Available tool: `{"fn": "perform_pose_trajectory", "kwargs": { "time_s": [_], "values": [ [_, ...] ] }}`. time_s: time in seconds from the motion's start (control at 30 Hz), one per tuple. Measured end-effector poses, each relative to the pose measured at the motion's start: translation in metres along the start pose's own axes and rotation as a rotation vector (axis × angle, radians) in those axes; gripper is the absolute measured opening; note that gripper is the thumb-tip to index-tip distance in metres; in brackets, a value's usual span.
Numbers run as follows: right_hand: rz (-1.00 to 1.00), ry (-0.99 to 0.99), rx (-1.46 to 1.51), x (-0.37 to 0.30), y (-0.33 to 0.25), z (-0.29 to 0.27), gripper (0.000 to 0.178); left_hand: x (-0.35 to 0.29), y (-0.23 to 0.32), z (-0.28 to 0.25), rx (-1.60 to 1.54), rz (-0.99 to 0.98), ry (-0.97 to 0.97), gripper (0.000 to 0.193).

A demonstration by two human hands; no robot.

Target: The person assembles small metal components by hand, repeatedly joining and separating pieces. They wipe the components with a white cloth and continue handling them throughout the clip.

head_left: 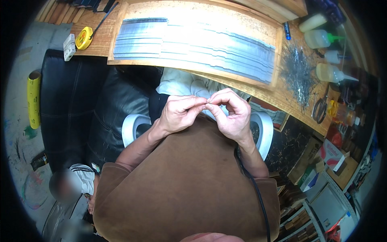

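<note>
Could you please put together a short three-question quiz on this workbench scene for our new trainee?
1. True or false: the left hand and the right hand meet at the fingertips over the person's lap.
2. What lies in rows on the wooden tray?
A. grey metal strips
B. paint brushes
C. glass jars
3. Fill in: the yellow tape measure lies on the table to the ____ of the tray.

Key
1. True; they pinch something too small to make out.
2. A
3. left
</note>
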State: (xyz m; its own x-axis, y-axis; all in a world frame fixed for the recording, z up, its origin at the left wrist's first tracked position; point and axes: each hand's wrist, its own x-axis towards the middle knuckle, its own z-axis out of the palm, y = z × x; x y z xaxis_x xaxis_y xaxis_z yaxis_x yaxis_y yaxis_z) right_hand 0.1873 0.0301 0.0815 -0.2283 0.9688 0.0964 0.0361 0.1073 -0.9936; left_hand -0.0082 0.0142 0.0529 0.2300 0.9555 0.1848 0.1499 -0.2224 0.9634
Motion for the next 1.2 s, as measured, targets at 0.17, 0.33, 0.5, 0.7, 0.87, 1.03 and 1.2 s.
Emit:
{"fn": "perform_pose_trajectory", "kwargs": {
  "time_s": [0.17,0.33,0.5,0.7,0.87,1.03,1.2],
  "values": [
    [-0.054,-0.032,-0.110,0.003,-0.008,-0.001,0.010,0.000,-0.001,0.000,-0.011,0.019,0.011,0.013],
    [-0.097,-0.028,-0.143,0.002,-0.008,0.000,0.010,-0.002,0.001,0.000,-0.015,0.015,0.020,0.013],
    [-0.099,-0.009,-0.121,0.000,-0.007,0.002,0.010,-0.001,0.004,-0.001,0.019,0.002,0.006,0.013],
    [-0.085,0.067,-0.263,0.007,-0.036,-0.022,0.010,0.005,0.014,0.006,-0.056,-0.053,0.071,0.011],
    [-0.195,0.597,-0.825,0.027,-0.098,-0.097,0.005,0.012,0.011,0.008,-0.167,-0.090,0.070,0.011],
    [-0.020,0.237,-0.569,0.017,-0.092,-0.086,0.006,0.030,0.024,0.018,-0.216,-0.080,-0.025,0.011],
    [-0.058,0.052,-0.301,0.015,-0.065,-0.038,0.009,0.047,0.041,0.017,-0.101,0.050,-0.098,0.016]
  ]
}}
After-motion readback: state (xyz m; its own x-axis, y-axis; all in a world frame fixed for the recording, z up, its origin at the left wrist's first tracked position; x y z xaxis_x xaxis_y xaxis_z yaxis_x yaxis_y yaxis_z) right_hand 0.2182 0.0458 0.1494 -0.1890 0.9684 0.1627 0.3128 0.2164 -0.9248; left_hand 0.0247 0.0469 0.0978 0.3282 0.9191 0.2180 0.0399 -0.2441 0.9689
